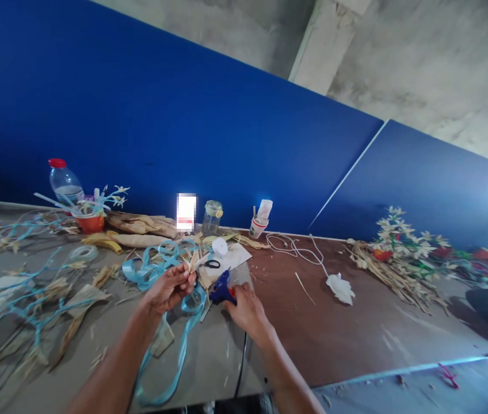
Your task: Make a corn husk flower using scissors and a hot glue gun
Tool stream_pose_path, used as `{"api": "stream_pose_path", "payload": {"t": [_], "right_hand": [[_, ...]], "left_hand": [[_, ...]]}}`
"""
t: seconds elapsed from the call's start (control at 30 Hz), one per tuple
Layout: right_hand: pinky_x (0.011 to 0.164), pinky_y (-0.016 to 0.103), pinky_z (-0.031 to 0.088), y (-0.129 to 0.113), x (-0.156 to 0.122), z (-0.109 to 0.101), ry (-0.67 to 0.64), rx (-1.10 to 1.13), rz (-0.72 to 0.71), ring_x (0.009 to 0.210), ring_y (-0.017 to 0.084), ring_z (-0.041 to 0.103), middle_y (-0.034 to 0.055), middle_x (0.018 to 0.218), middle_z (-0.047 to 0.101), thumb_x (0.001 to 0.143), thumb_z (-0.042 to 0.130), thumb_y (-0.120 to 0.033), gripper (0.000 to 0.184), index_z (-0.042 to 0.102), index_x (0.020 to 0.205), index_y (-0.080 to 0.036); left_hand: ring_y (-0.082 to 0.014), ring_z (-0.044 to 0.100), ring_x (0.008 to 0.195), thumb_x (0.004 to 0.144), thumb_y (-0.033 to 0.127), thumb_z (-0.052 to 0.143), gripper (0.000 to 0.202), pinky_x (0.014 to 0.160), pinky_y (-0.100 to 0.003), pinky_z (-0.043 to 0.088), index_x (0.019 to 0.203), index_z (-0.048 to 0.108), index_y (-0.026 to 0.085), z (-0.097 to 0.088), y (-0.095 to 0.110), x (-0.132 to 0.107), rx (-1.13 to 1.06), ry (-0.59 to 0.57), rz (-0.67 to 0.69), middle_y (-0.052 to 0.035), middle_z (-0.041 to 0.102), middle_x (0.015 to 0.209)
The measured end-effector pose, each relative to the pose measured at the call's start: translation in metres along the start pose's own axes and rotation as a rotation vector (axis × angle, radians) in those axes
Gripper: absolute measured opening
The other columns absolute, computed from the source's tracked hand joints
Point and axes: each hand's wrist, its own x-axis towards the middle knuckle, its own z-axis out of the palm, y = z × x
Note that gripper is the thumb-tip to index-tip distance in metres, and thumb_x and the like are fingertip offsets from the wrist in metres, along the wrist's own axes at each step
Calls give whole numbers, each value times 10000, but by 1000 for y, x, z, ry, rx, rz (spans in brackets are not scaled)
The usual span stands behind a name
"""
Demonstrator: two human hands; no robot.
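Observation:
My left hand [172, 287] pinches a small pale husk flower [193, 261] between thumb and fingertips, held up above the table. Close by on the right, my right hand [248, 310] is closed around a blue glue gun [221, 289] with a red trigger, low over the table; the fingers partly hide its handle. A black cord [242, 365] runs down towards the table's front edge below that hand. Light blue ribbon [183, 351] lies in loops under and beside my left hand. Black-handled scissors [212, 264] and a white ribbon roll [219, 247] rest just beyond both hands.
Dried husks [140, 222], a red-capped bottle [66, 181], a red pot [90, 222], a glass jar [212, 217] and a paper cup [258, 227] line the blue partition [227, 126]. On the right are a white cable [298, 251], crumpled tissue [340, 288] and finished husk flowers [399, 233].

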Motion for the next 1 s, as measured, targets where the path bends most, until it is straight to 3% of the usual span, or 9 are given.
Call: {"api": "stream_pose_path", "payload": {"t": [0.17,0.3,0.5,0.63,0.77,0.83,0.9,1.0], "right_hand": [[820,333,437,-3,-3,11,19,-148,11,979,281,595,140,1067,581,739,581,-257,402,587,1129,-162],[814,328,454,3,-1,18,46,-115,8,958,273,603,144,1107,548,723,574,-221,491,523,1204,-138],[837,318,458,11,4,26,134,122,-43,909,239,597,125,1020,554,668,553,-129,270,621,928,-150],[783,335,462,18,4,23,260,501,-89,852,230,572,81,892,586,643,615,-199,209,617,850,-176],[594,288,420,18,-3,11,99,1209,-65,575,146,487,6,637,542,703,652,-427,337,616,921,-174],[557,269,389,12,-9,3,-4,1510,-116,525,109,430,7,651,542,689,673,-507,406,623,922,-178],[539,262,368,4,-13,-3,-112,1632,-206,506,94,392,2,651,539,626,732,-520,458,631,926,-189],[542,265,355,-9,-13,-5,-238,1632,-273,511,110,394,-27,548,468,609,759,-487,449,642,922,-186]], "left_hand": [[-26,359,446,611,190,789,268,429,-143,354,661,533,129,4,3,-2,-23,23,-9,7,543,586],[-24,355,442,578,185,803,283,420,-137,337,655,537,125,5,4,-3,-41,34,-6,11,539,566],[-28,361,456,609,185,785,268,424,-139,345,683,534,128,-3,1,1,-47,25,2,22,533,576],[-26,352,457,629,188,780,262,429,-147,358,685,533,121,-6,0,3,-55,16,17,26,524,588],[-16,327,430,646,164,763,239,402,-137,331,658,530,113,-4,0,2,-48,33,21,25,514,568],[-15,329,430,649,149,757,229,399,-131,322,654,531,110,-4,0,2,-59,39,24,21,518,569],[-17,346,440,652,138,753,215,411,-129,332,666,540,110,-5,0,2,-81,39,33,17,525,576],[-23,372,454,662,130,745,194,421,-128,344,696,554,113,-7,0,3,-106,41,39,13,535,590]]}}
